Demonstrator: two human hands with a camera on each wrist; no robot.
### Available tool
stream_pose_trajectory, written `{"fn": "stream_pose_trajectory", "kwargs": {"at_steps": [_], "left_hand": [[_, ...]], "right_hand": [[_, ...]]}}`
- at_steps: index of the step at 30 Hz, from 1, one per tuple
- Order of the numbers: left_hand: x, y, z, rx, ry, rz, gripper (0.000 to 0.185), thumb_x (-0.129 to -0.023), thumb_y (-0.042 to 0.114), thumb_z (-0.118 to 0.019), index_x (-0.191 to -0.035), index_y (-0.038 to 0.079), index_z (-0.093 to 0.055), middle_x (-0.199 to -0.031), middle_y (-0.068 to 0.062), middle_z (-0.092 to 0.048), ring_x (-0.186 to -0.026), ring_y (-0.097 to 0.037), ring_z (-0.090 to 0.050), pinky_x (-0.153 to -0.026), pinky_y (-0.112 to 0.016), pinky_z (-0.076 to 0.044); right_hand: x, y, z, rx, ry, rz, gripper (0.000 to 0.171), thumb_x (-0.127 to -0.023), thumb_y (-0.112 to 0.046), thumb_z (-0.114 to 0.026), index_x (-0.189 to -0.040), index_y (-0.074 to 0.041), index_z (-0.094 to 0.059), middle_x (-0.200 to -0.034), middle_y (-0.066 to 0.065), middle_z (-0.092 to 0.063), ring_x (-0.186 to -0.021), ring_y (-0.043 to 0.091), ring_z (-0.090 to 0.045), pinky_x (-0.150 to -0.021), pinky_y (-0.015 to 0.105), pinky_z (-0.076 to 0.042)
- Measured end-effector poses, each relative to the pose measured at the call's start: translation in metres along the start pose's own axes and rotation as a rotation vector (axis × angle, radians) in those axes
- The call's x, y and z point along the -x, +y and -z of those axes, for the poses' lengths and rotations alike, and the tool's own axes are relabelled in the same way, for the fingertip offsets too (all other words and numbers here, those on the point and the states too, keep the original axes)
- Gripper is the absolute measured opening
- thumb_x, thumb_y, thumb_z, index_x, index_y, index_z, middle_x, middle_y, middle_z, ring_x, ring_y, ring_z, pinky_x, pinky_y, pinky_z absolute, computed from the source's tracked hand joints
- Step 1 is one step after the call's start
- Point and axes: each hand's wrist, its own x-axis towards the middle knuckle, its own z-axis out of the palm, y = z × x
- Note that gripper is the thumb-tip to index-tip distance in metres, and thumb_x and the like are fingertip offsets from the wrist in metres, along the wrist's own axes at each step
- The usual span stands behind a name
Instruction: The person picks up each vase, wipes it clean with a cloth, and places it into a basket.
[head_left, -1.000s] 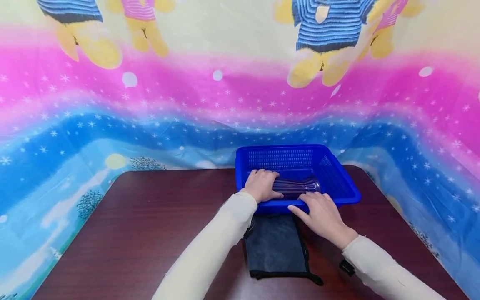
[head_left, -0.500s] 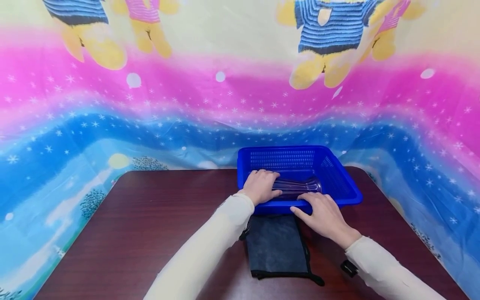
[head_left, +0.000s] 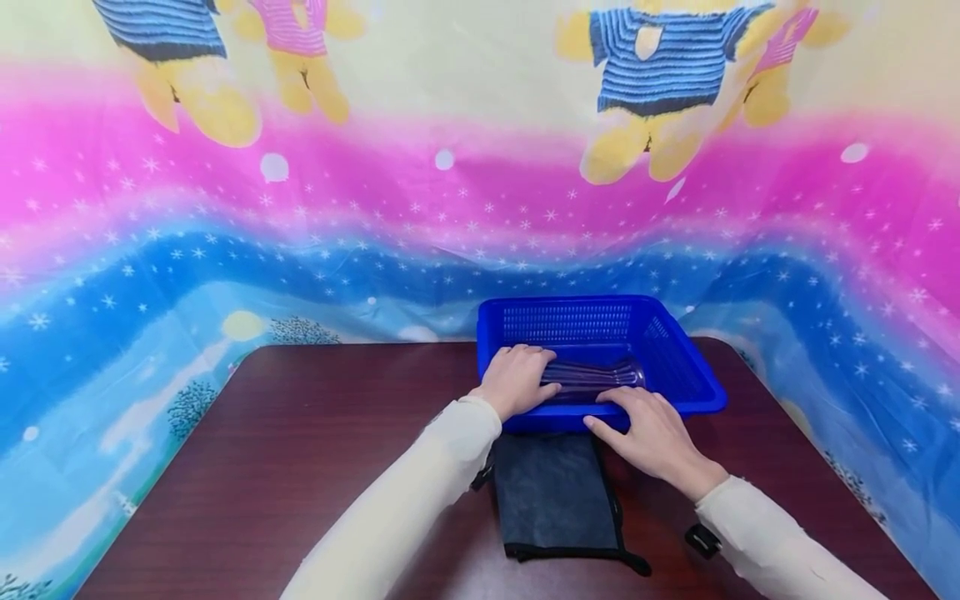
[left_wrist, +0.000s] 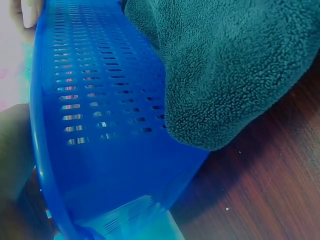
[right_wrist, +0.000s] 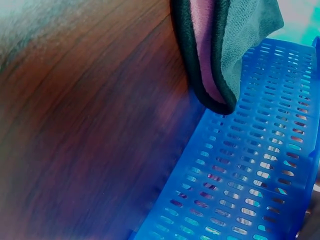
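Head view: left hand [head_left: 514,379] curls its fingers around a clear glass [head_left: 592,377] in the blue basket [head_left: 678,367]; right hand [head_left: 651,429], fingers flat, rests on the rim.

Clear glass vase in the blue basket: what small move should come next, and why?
Probably lift the vase straight up: it lies on its side inside the basket, the left hand grips its narrow end, and the right hand reaches over the near rim beside it.
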Motion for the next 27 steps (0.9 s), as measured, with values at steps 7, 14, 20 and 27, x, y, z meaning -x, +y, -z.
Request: {"fn": "stream_pose_trajectory", "kwargs": {"at_steps": [7, 14, 20, 27], "left_hand": [[0.005, -0.005, 0.002, -0.006, 0.029, -0.016, 0.056, -0.097, 0.052, -0.062, -0.144, 0.022, -0.056, -0.146, 0.001, -0.061, -0.137, -0.020, -0.055, -0.115, -0.043, -0.044], [0.009, -0.008, 0.003, 0.014, 0.041, -0.001, 0.055, -0.097, 0.051, -0.062, -0.144, 0.022, -0.057, -0.146, 0.001, -0.061, -0.138, -0.021, -0.054, -0.116, -0.044, -0.043], [0.012, -0.009, 0.003, 0.019, 0.053, 0.001, 0.055, -0.097, 0.051, -0.063, -0.144, 0.022, -0.057, -0.146, 0.001, -0.061, -0.137, -0.021, -0.055, -0.115, -0.044, -0.044], [0.017, -0.012, 0.003, 0.032, 0.096, -0.020, 0.053, -0.096, 0.049, -0.065, -0.141, 0.022, -0.059, -0.142, 0.001, -0.064, -0.134, -0.021, -0.058, -0.112, -0.043, -0.047]], "right_hand": [[-0.003, 0.000, -0.001, -0.020, 0.013, -0.006, 0.048, -0.094, -0.050, -0.066, -0.122, -0.010, -0.070, -0.126, 0.016, -0.070, -0.122, 0.039, -0.061, -0.106, 0.064, -0.042], [-0.006, 0.000, -0.002, -0.038, 0.031, -0.014, 0.046, -0.095, -0.047, -0.067, -0.121, -0.010, -0.071, -0.126, 0.016, -0.070, -0.122, 0.040, -0.062, -0.105, 0.064, -0.043], [-0.008, 0.002, -0.001, -0.051, 0.052, -0.018, 0.042, -0.095, -0.045, -0.067, -0.119, -0.011, -0.072, -0.124, 0.015, -0.072, -0.119, 0.039, -0.064, -0.100, 0.063, -0.047], [-0.011, 0.001, 0.001, -0.055, 0.063, -0.010, 0.041, -0.095, -0.044, -0.068, -0.118, -0.010, -0.072, -0.120, 0.013, -0.073, -0.115, 0.037, -0.066, -0.097, 0.060, -0.050]]}}
